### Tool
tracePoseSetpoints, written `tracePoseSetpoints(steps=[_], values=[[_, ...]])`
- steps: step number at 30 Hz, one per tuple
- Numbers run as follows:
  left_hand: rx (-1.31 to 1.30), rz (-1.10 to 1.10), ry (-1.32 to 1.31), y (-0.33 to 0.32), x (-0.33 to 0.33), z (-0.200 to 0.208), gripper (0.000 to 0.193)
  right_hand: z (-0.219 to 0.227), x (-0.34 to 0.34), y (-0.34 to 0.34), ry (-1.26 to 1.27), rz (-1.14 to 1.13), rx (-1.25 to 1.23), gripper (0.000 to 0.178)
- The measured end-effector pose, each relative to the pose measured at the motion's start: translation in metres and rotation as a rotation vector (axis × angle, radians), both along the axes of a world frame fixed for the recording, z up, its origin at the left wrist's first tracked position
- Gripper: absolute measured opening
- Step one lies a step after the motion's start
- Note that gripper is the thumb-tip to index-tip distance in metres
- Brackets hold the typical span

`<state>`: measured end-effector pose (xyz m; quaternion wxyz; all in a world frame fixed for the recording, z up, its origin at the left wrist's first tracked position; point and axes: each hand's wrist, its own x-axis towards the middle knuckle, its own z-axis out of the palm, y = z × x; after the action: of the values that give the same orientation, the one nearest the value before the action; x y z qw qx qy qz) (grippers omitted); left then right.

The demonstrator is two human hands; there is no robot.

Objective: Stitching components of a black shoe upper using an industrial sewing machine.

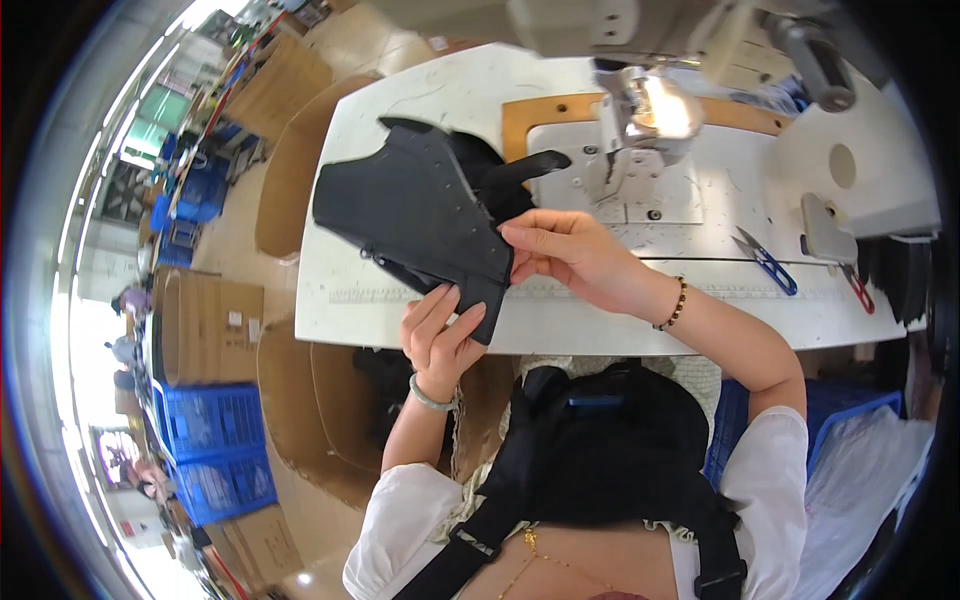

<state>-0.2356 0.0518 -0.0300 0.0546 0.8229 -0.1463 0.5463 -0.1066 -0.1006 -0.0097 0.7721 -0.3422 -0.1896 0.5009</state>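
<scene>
Over the left half of the white sewing table, my two hands hold up a black sewn piece (410,195). It has a broad, stiff, tapered panel with small dots along one edge, and darker soft parts and a strap-like tab show behind it. My left hand (435,330) grips its lower corner, fingers in front. My right hand (570,255) pinches its right edge between thumb and fingers. The sewing machine (650,130), its lamp lit, stands beyond my right hand, apart from the piece.
Blue-handled thread snips (768,264) and red-handled snips (858,288) lie on the right of the table (400,325). A ruler strip (370,296) runs along its front. An open cardboard box (300,400) stands below at the left, near blue crates (215,450). Another blue crate (850,410) stands at the right.
</scene>
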Motion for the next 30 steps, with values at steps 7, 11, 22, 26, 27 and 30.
tracePoseSetpoints(steps=[7,11,22,26,27,30], values=[[-0.061,0.056,0.053,0.011,-0.023,-0.012,0.03,0.0,-0.012,0.012,-0.093,-0.024,-0.058,0.019],[-0.093,0.052,0.004,0.011,-0.022,-0.014,0.031,-0.001,-0.014,0.015,-0.11,-0.036,-0.076,0.016],[-0.065,0.055,-0.006,0.013,-0.019,-0.012,0.031,0.0,-0.013,0.015,-0.089,-0.058,-0.063,0.02],[-0.13,0.028,-0.007,0.01,-0.012,-0.008,0.032,0.002,-0.011,0.014,-0.074,-0.059,-0.04,0.021],[-0.211,0.007,-0.011,0.008,-0.009,-0.007,0.032,0.004,-0.011,0.013,-0.078,-0.067,-0.036,0.021],[-0.08,0.138,0.138,0.008,-0.005,0.017,0.035,0.012,-0.009,0.003,-0.121,-0.087,-0.045,0.024]])
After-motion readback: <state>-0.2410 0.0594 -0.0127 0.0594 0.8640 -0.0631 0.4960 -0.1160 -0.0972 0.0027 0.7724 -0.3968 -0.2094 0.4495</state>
